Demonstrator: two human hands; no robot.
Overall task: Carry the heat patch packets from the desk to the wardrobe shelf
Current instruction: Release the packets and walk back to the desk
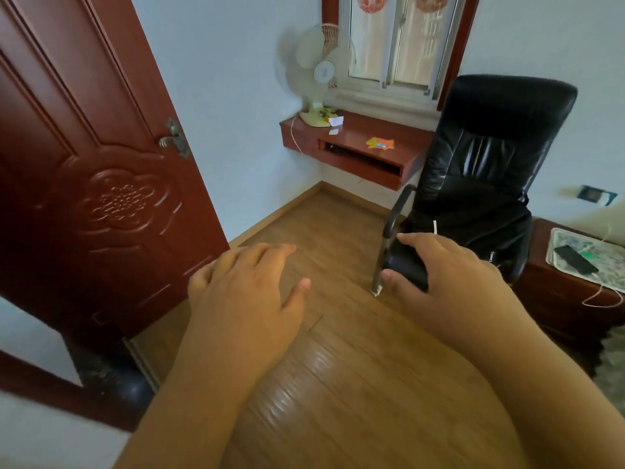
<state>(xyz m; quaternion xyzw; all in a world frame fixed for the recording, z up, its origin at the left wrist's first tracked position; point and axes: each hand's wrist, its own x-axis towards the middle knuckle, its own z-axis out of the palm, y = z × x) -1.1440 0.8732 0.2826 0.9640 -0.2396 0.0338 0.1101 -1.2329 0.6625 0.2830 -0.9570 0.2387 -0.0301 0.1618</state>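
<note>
Left hand: the left hand (245,292) hangs out in front over the wooden floor (338,384), fingers spread and relaxed, holding nothing. My read is it's free because the pick-up hasn't begun.
Right hand: the right hand (449,275) shows up in front of the black office chair (480,184), fingers loosely curved. It overlaps the chair's near edge, but whether it touches the seat or just floats before it, I cannot tell. Nothing seems to be gripped.
Heat patch packets: the orange and yellow packets (380,143) lie flat on the red table (358,137) at the far wall under the window (392,38), well apart from both hands. They sit near the table's front edge, so probably an easy reach once the person gets there.
Neighbours: a pale fan (319,76) stands at the table's left end; the chair is parked just right of the table, likely narrowing the approach.
Door: the carved red door (101,184) stands open on the left.
Hard to make out: how many packets there are. Print too small, stack blurred.
Cut off: the wardrobe shelf is nowhere in view.
</note>
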